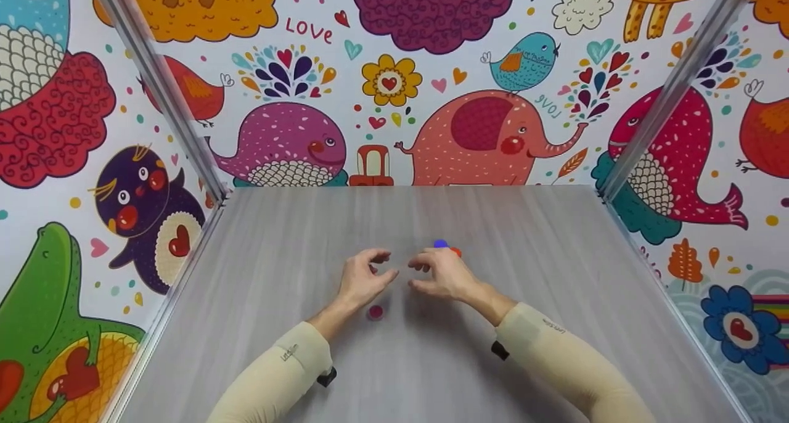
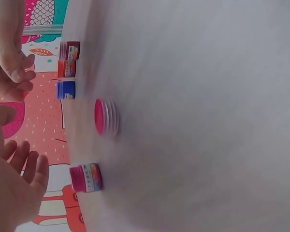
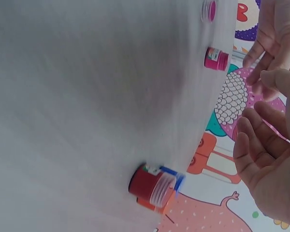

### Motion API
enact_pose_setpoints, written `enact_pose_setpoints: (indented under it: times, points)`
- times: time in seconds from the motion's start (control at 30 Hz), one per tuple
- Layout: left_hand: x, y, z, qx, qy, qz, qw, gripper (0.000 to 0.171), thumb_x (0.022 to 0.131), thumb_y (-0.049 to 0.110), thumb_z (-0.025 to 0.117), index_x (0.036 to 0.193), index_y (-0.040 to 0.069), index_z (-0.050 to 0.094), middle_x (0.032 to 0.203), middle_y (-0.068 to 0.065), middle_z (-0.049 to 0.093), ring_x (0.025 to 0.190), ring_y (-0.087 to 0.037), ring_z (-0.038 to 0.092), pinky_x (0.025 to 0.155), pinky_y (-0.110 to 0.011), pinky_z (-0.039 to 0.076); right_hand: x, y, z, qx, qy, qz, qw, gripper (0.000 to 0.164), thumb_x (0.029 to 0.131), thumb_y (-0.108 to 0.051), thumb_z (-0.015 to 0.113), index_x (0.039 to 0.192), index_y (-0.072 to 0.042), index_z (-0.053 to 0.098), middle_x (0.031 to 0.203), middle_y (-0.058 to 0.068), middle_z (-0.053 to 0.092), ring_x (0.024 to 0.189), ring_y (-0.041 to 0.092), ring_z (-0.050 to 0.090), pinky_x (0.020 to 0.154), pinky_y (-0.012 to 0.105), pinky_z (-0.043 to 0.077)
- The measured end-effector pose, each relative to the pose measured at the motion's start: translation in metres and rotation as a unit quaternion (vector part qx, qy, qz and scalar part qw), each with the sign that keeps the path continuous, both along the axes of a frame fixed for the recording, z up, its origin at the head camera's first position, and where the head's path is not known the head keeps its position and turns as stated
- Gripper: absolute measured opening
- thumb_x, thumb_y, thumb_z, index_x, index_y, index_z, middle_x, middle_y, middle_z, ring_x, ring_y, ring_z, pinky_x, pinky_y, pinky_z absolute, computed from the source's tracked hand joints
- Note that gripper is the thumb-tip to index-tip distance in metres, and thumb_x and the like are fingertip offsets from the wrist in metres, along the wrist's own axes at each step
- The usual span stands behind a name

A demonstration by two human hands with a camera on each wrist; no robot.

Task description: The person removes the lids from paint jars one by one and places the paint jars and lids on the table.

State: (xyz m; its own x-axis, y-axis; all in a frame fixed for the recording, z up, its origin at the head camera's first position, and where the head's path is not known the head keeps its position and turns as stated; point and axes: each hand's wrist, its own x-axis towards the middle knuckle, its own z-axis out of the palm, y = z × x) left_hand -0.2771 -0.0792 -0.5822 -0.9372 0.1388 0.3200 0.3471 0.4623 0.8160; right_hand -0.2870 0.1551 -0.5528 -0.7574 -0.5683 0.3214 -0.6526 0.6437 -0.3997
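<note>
Nearest, cut off at the bottom of the head view: cream sleeves (image 1: 271,373) above the counter (image 1: 394,380). Left of the midline between the counter's side edges: a round pink lid (image 1: 375,312) with clear ribbed side, alone on the surface. Farther off, over the counter's middle: left hand (image 1: 363,278) and right hand (image 1: 445,274), near each other but not touching, both empty and loosely curved. Below the left hand, beyond the lid: a pink jar (image 2: 86,178), upright, with bare neck. Toward the counter's far edge, right of the midline: a cluster of dark red jar (image 3: 146,182), orange jar (image 2: 66,68) and blue jar (image 2: 66,90). Apparently done: separation of pink lid from pink jar. Apparently not done: opening of the dark red jar, with ribbed cap (image 3: 163,190) seemingly in place. Hidden in the head view: pink jar, probably behind the left hand; dark red jar, probably behind the right. Hard to make out: contents, and closures of orange and blue jars. Out of view: the counter's near edge.
</note>
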Motion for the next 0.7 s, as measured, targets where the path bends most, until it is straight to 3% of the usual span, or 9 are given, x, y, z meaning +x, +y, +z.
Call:
enact_pose_setpoints:
  times: [0.23, 0.57, 0.7]
  points:
    - [0.003, 0.011, -0.005, -0.021, 0.001, -0.016, 0.9996, 0.032, 0.093, 0.013, 0.089, 0.123, 0.004, 0.081, 0.12, -0.017, 0.084, 0.114, -0.034, 0.079, 0.096, -0.053, 0.067, -0.001, 0.011, 0.003, -0.004, -0.003, -0.014, 1.0, 0.028, 0.092, -0.021, 0.092, 0.115, -0.007, 0.084, 0.106, 0.012, 0.084, 0.095, 0.028, 0.078, 0.083, 0.043, 0.067]
    - [0.006, 0.024, -0.011, -0.062, -0.02, -0.02, 0.9977, 0.037, 0.095, 0.021, 0.088, 0.127, 0.005, 0.08, 0.123, -0.012, 0.084, 0.115, -0.034, 0.08, 0.097, -0.05, 0.067, -0.003, 0.023, 0.002, -0.011, 0.024, -0.042, 0.999, 0.028, 0.09, -0.018, 0.094, 0.113, -0.006, 0.085, 0.104, 0.011, 0.083, 0.092, 0.027, 0.079, 0.08, 0.044, 0.068]
    - [0.002, 0.027, -0.015, -0.072, -0.004, -0.023, 0.9971, 0.037, 0.095, 0.021, 0.088, 0.126, 0.002, 0.08, 0.122, -0.013, 0.085, 0.116, -0.033, 0.08, 0.099, -0.051, 0.067, -0.003, 0.028, 0.001, -0.027, 0.025, -0.055, 0.998, 0.028, 0.089, -0.017, 0.094, 0.112, -0.004, 0.084, 0.1, 0.014, 0.082, 0.087, 0.029, 0.078, 0.077, 0.043, 0.066]
